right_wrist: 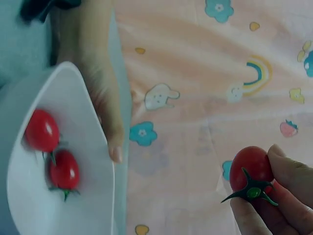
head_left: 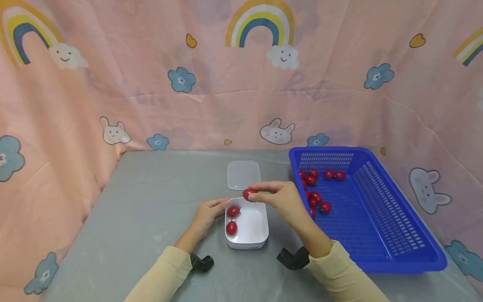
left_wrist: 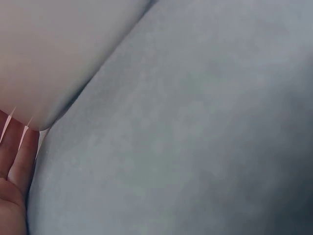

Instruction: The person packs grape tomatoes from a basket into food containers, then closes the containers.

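My right hand (head_left: 281, 199) pinches a cherry tomato (head_left: 249, 194) between thumb and fingers, above the far rim of a small white box (head_left: 247, 244). Its green stem star (right_wrist: 253, 192) shows in the right wrist view. Two more cherry tomatoes, one farther (head_left: 233, 211) and one nearer (head_left: 232, 228), lie along the left side inside the box. My left hand (head_left: 205, 216) holds the box at its left far corner, with a fingertip (right_wrist: 116, 152) at the rim. In the left wrist view, fingers (left_wrist: 22, 161) lie against the outer wall; the rest of that hand is out of frame.
A blue plastic basket (head_left: 396, 268) stands on the right, with several cherry tomatoes (head_left: 325, 206) gathered at its left side. Behind the box a clear square lid (head_left: 243, 174) lies flat on the grey table (head_left: 151, 235). A patterned pink cloth (head_left: 219, 113) hangs behind.
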Demonstrator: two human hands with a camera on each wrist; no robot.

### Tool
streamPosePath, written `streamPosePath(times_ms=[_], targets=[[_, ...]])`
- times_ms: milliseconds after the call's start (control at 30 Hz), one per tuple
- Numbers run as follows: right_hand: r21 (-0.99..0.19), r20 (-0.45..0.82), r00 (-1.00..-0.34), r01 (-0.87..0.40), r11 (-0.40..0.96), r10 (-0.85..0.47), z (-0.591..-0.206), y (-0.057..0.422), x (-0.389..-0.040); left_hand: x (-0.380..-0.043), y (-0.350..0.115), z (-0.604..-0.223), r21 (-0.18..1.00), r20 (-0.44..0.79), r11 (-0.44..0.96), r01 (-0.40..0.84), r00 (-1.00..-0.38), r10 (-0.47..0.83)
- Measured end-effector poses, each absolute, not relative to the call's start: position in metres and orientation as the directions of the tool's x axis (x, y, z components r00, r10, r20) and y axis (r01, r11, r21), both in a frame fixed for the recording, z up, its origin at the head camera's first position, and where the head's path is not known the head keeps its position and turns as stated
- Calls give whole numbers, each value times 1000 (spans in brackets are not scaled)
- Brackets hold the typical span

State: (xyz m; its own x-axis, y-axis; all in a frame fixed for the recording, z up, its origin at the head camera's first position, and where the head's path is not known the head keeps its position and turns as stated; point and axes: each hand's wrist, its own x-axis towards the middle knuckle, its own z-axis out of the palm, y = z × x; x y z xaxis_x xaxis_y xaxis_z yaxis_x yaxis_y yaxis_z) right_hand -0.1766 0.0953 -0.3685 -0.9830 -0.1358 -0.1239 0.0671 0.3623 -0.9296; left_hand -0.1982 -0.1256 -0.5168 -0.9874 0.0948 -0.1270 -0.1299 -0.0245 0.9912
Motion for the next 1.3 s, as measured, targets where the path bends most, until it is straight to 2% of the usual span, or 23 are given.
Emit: streamPosePath(times_ms=[267,500,867,1300], targets=[[-938,-45,-991,-2,346,-127,-387,73,-169,-200,-126,-515,991,-130,-24,-133,-988,82],[-952,-55,-994,24,305,-94,-411,70,-176,-200,-125,-515,990,-129,-44,-134,-987,93],[-929,-72,-994,37,369,-83,-446,59,-183,-200,-125,-515,992,-118,-32,-121,-989,86],[-910,6,-998,-32,414,-64,-460,49,-182,-200,-125,-517,990,-115,-66,-121,-989,89]])
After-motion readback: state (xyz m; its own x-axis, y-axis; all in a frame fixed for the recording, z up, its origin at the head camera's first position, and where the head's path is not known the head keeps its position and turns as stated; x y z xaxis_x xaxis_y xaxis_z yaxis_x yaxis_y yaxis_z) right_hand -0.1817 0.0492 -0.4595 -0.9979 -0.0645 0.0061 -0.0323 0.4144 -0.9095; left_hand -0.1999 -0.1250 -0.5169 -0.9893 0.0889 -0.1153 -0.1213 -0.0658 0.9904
